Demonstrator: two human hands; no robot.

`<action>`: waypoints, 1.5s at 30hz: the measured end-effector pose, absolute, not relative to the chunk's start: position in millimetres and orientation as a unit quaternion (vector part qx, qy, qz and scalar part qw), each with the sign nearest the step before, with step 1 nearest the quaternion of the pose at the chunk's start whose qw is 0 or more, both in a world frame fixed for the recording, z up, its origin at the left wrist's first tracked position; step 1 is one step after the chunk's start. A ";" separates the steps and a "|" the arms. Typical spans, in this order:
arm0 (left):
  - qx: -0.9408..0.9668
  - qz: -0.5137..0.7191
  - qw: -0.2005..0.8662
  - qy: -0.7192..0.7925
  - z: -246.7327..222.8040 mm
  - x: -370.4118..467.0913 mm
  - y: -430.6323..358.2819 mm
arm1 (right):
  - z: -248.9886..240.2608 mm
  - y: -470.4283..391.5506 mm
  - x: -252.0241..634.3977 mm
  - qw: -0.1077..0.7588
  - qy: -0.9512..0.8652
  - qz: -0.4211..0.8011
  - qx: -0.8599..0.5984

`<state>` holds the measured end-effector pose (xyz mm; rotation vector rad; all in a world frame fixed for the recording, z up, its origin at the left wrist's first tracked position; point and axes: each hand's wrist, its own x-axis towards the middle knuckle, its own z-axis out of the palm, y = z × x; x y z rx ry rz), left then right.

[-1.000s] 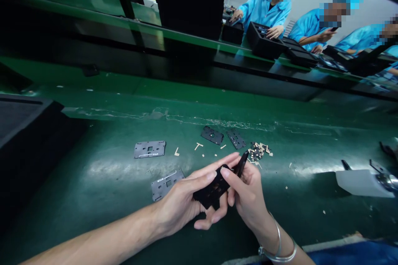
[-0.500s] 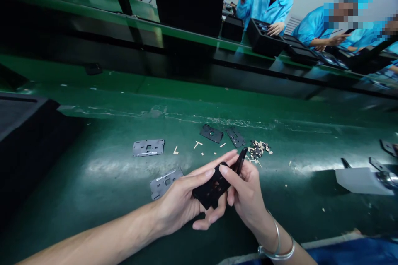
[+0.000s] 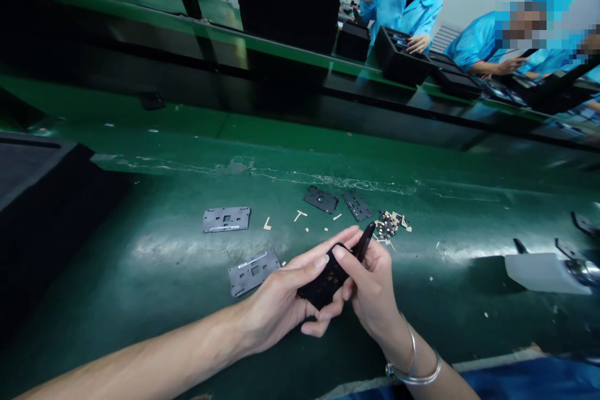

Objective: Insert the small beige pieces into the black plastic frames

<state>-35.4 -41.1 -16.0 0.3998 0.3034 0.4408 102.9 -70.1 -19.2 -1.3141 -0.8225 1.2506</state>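
My left hand (image 3: 287,292) is closed around a small black plastic plate with cut-outs (image 3: 319,290), its thumb along the upper edge. My right hand (image 3: 376,281) presses its thumb on the plate's upper right corner. A slim black tool (image 3: 366,240) sticks up between the right fingers; its exact kind I cannot make out. Just left of my left hand lies a grey plate with cut-outs (image 3: 248,273). Another grey plate (image 3: 220,220) lies farther left. Beyond my hands are two dark plates, one (image 3: 321,199) beside the other (image 3: 357,205).
A heap of small tan and black scraps (image 3: 390,225) lies beyond my right hand, with loose tan strips (image 3: 300,215) nearby. A white block with metal parts (image 3: 546,272) is at right, a black box (image 3: 32,181) at left. Co-workers in blue (image 3: 407,6) sit behind the shelf.
The view has shifted slightly. My hands still hold the black plate, which is turned a little, and my left fingers have curled closer under it. A co-worker's raised hand has lowered.
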 end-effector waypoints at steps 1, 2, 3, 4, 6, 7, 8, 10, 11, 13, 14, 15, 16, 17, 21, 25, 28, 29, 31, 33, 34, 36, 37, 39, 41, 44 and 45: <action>0.198 0.218 0.944 0.151 -16.6 -35.2 -41.3 | -19.1 -70.1 102.6 0.545 -0.340 0.531 -0.553; 0.200 0.218 0.943 0.152 -17.1 -35.0 -41.2 | -19.0 -70.0 102.4 0.545 -0.336 0.535 -0.552; 0.201 0.215 0.944 0.150 -17.5 -34.9 -40.7 | -18.9 -70.0 102.4 0.544 -0.334 0.539 -0.550; 0.199 0.211 0.946 0.146 -17.8 -34.9 -40.0 | -18.9 -70.1 102.7 0.542 -0.335 0.542 -0.547; 0.190 0.197 0.953 0.132 -17.9 -35.1 -38.2 | -19.5 -70.5 104.3 0.539 -0.346 0.542 -0.545; 0.184 0.190 0.956 0.124 -17.7 -35.3 -37.3 | -20.0 -70.8 105.4 0.539 -0.352 0.538 -0.545; 0.178 0.185 0.959 0.118 -17.4 -35.5 -36.6 | -20.5 -71.2 106.5 0.540 -0.359 0.532 -0.545; 0.168 0.182 0.962 0.115 -16.3 -36.0 -35.9 | -21.3 -71.9 108.4 0.543 -0.370 0.518 -0.547; 0.165 0.184 0.962 0.118 -15.9 -36.2 -35.9 | -21.4 -72.1 108.9 0.541 -0.375 0.515 -0.549; 0.164 0.189 0.960 0.126 -15.3 -36.5 -36.1 | -20.8 -72.0 109.0 0.528 -0.380 0.517 -0.556; 0.163 0.190 0.959 0.130 -15.4 -36.5 -36.3 | -20.3 -71.7 108.6 0.521 -0.380 0.519 -0.561; 0.163 0.190 0.959 0.133 -15.6 -36.5 -36.5 | -19.7 -71.5 108.0 0.515 -0.379 0.521 -0.565; 0.163 0.190 0.959 0.135 -15.9 -36.3 -36.8 | -19.3 -71.3 107.4 0.512 -0.377 0.522 -0.568; 0.163 0.189 0.959 0.136 -16.2 -36.1 -37.0 | -19.1 -71.1 106.9 0.511 -0.375 0.521 -0.571; 0.169 0.200 0.954 0.146 -16.6 -35.3 -38.5 | -20.4 -71.0 106.2 0.515 -0.369 0.516 -0.577; 0.184 0.226 0.942 0.166 -15.4 -34.2 -41.1 | -23.4 -70.2 106.4 0.527 -0.359 0.521 -0.567; 0.198 0.235 0.935 0.174 -16.1 -32.9 -43.1 | -25.2 -68.8 104.7 0.531 -0.349 0.537 -0.555; 0.202 0.240 0.933 0.178 -16.8 -32.4 -43.5 | -25.7 -68.3 104.0 0.532 -0.346 0.541 -0.552; 0.205 0.248 0.928 0.186 -18.6 -31.6 -43.4 | -26.7 -67.1 103.5 0.532 -0.342 0.542 -0.553; 0.200 0.244 0.932 0.178 -20.3 -31.4 -42.2 | -27.1 -65.6 105.0 0.530 -0.341 0.536 -0.561; 0.197 0.238 0.936 0.168 -20.7 -31.5 -41.2 | -26.7 -64.7 106.7 0.528 -0.341 0.540 -0.560; 0.192 0.229 0.943 0.145 -20.6 -31.9 -39.0 | -24.6 -62.9 111.1 0.526 -0.350 0.550 -0.546; 0.190 0.227 0.945 0.135 -20.1 -32.1 -38.1 | -22.8 -62.2 113.5 0.527 -0.361 0.551 -0.537; 0.189 0.233 0.945 0.130 -18.8 -32.1 -36.4 | -18.3 -61.3 118.1 0.519 -0.395 0.547 -0.524; 0.200 0.244 0.938 0.143 -18.2 -31.5 -34.8 | -14.3 -60.3 122.7 0.496 -0.432 0.540 -0.525; 0.255 0.298 0.897 0.205 -19.5 -30.7 -30.1 | -12.8 -50.6 134.0 0.509 -0.404 0.510 -0.563; 0.276 0.331 0.871 0.237 -19.9 -30.8 -27.5 | -13.3 -42.6 140.0 0.532 -0.375 0.486 -0.583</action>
